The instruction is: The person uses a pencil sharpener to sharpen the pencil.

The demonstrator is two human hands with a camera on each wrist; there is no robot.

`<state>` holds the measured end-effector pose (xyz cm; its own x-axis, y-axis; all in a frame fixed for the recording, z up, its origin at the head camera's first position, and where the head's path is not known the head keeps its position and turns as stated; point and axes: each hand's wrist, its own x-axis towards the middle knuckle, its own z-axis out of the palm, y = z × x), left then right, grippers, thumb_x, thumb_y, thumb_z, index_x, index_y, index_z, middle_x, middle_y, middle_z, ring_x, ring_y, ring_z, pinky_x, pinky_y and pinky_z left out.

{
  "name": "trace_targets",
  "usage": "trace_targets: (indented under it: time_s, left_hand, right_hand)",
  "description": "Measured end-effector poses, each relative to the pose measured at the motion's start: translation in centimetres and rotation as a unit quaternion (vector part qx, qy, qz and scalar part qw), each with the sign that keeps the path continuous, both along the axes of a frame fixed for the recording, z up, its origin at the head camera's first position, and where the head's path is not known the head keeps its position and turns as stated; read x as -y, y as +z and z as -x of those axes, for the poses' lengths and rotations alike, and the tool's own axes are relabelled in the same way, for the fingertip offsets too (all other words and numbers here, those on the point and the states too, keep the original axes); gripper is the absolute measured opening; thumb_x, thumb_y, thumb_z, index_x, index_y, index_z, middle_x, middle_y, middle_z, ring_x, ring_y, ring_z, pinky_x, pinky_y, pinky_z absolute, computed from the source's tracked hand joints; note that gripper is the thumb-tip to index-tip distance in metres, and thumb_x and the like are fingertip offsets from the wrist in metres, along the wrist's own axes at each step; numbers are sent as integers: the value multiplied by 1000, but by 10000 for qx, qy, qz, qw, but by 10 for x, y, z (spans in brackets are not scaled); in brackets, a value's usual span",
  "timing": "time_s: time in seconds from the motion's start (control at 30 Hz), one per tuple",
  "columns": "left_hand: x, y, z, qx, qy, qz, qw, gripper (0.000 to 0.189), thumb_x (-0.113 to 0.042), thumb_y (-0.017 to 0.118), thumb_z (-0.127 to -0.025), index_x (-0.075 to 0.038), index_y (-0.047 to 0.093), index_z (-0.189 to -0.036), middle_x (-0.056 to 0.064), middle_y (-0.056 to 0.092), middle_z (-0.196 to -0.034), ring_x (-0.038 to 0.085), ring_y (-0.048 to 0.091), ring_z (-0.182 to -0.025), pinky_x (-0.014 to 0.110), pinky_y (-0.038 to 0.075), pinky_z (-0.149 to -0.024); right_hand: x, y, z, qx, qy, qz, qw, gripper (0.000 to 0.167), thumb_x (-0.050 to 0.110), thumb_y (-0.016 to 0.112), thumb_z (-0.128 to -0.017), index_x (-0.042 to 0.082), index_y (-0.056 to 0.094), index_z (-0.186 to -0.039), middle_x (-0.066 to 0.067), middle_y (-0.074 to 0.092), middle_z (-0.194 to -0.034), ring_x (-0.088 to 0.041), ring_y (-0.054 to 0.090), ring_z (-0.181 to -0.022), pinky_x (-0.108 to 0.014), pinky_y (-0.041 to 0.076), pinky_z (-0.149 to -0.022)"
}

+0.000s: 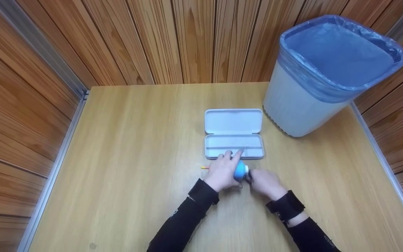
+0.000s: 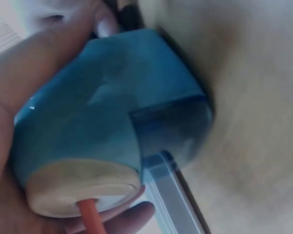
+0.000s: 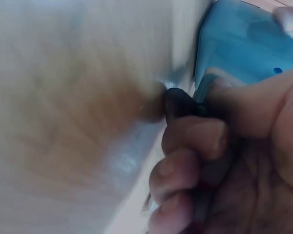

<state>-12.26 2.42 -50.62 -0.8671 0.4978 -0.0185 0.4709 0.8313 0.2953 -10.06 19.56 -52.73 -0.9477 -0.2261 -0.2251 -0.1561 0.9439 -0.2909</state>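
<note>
A blue pencil sharpener [image 1: 240, 170] with a hand crank lies under my left hand [image 1: 221, 172], whose fingers and thumb wrap round its body. From its pale front face an orange pencil [image 2: 91, 217] sticks out, pointing left in the head view. A dark see-through window [image 2: 171, 129] shows on the body's side. At the sharpener's right end, my right hand [image 1: 266, 182] grips the dark crank handle [image 3: 178, 103] between thumb and curled fingers. Just beyond the hands sits an open white pencil case [image 1: 233, 121] with divided compartments; a left fingertip overlaps its near edge.
A tall white bin [image 1: 292, 105] lined with a blue bag [image 1: 341, 52] stands at the back right, close to the pencil case. Wood-panelled walls [image 1: 192, 42] enclose the light wooden tabletop [image 1: 135, 147] at the back and sides.
</note>
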Motion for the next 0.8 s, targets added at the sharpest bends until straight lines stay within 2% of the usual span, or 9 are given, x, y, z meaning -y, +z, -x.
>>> trace_targets:
  time_s: [0.1,0.2,0.27,0.33,0.4,0.47,0.53,0.67,0.8]
  left_hand:
    - [2,4,3,51,8,-85,10000,116,-52,91,-61,-25,29,-155,16,51,-140,31,59,-112,40,56,-81]
    - [10,12,4,-100,28,-185,9998,116,-52,90,-63,-25,27,-156,20,46,-146,36,56,-120,45,56,-88]
    - [20,18,3,-204,65,-320,9993,113,-50,89,-65,-21,29,-156,21,46,-146,37,55,-122,46,55,-90]
    - [33,22,1,-240,122,-501,9984,105,-46,87,-70,-15,33,-154,21,50,-142,35,57,-120,45,55,-89]
    - [48,23,-1,-325,210,-620,9973,90,-40,83,-77,-9,41,-149,19,57,-134,33,61,-113,43,56,-86]
    - [62,21,-2,-350,273,-730,9963,66,-34,78,-83,-4,53,-137,17,64,-122,31,65,-102,41,56,-81]
    - [74,17,-3,-325,361,-778,9958,43,-29,73,-89,-3,63,-122,15,68,-110,30,67,-93,41,56,-78]
    - [86,9,-7,-183,435,-824,9955,18,-22,66,-94,-6,70,-102,10,69,-92,27,67,-83,40,55,-72]
    - [87,0,-11,-218,512,-701,9960,12,-17,63,-96,-8,70,-96,8,68,-86,25,66,-78,37,53,-67]
  right_hand:
    - [-5,2,3,229,-71,102,9997,22,21,63,-94,7,61,-77,-7,57,-67,-24,54,-60,-41,46,-54]
    - [-11,7,4,260,-106,154,9995,20,22,64,-93,7,61,-79,-5,57,-68,-21,52,-60,-37,43,-54]
    - [-14,11,4,-235,-66,420,9988,16,17,65,-92,6,60,-83,-6,59,-69,-21,54,-60,-36,45,-54]
    - [-14,17,7,-1049,4,774,9915,11,13,67,-91,4,60,-89,-10,64,-74,-25,60,-63,-38,50,-56]
    - [-8,25,10,-1923,262,1202,9736,14,9,70,-88,2,61,-96,-15,68,-82,-30,64,-72,-42,54,-63]
    - [1,33,13,-2387,604,1428,9586,28,10,75,-84,1,62,-107,-17,69,-94,-34,65,-85,-46,55,-75]
    - [14,37,15,-2371,1042,1421,9554,44,20,80,-81,4,62,-118,-18,67,-108,-36,62,-99,-50,53,-86]
    - [39,29,16,-1952,1623,934,9627,71,40,84,-74,13,57,-134,-19,62,-125,-40,58,-113,-57,50,-94]
    - [53,14,15,-1993,1556,603,9656,66,42,86,-71,14,61,-126,-15,67,-112,-34,63,-98,-48,54,-83]
